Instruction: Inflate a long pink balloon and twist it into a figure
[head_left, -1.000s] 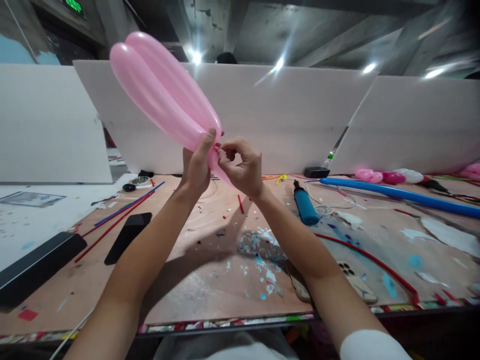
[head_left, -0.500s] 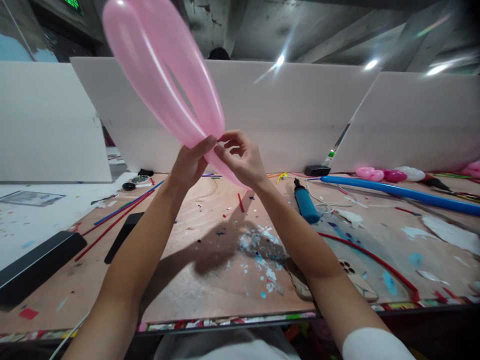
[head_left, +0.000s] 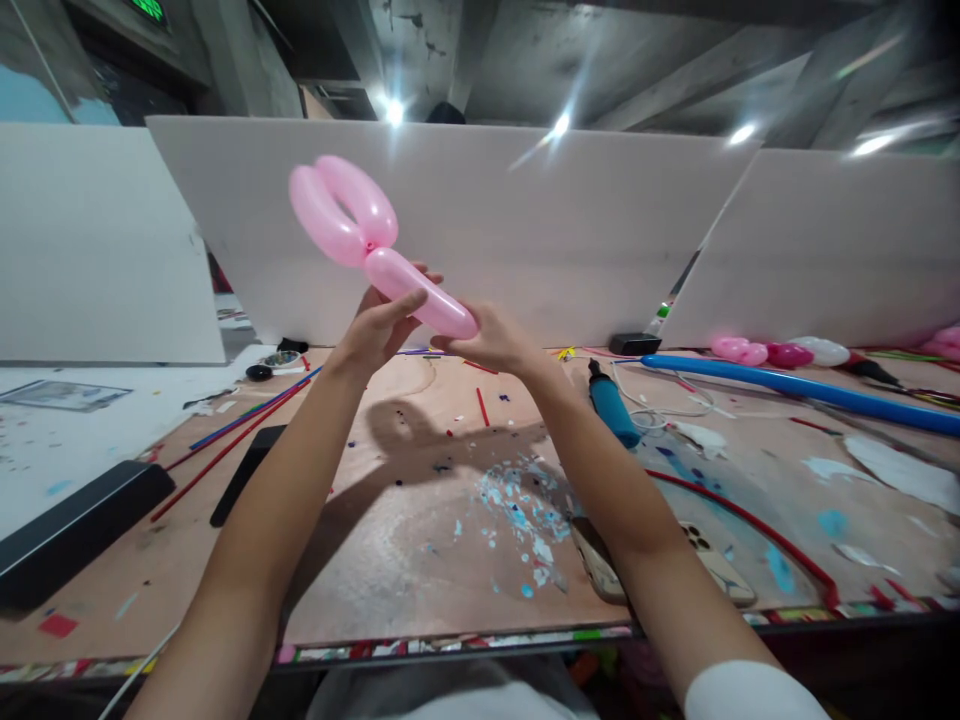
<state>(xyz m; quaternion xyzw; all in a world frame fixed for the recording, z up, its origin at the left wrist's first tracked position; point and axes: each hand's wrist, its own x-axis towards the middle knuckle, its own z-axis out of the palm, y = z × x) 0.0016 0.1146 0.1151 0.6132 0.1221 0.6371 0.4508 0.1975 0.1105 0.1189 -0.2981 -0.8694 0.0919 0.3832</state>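
Observation:
I hold a twisted pink balloon in the air over the wooden table. It has a folded loop of two short segments at the top left and one longer segment slanting down to the right. My left hand cups the longer segment from below and behind, fingers curled around it. My right hand supports the lower right end of that segment from underneath, fingers mostly hidden behind the balloon.
A blue hand pump lies right of my hands, a long blue balloon and pink and white balloons behind it. A phone lies under my right forearm. Red and blue uninflated balloons, a black phone and white partition boards surround.
The balloon went from a long folded loop pinched at its base to a short twisted loop plus a longer segment. It now sits lower and tilted, resting across both hands.

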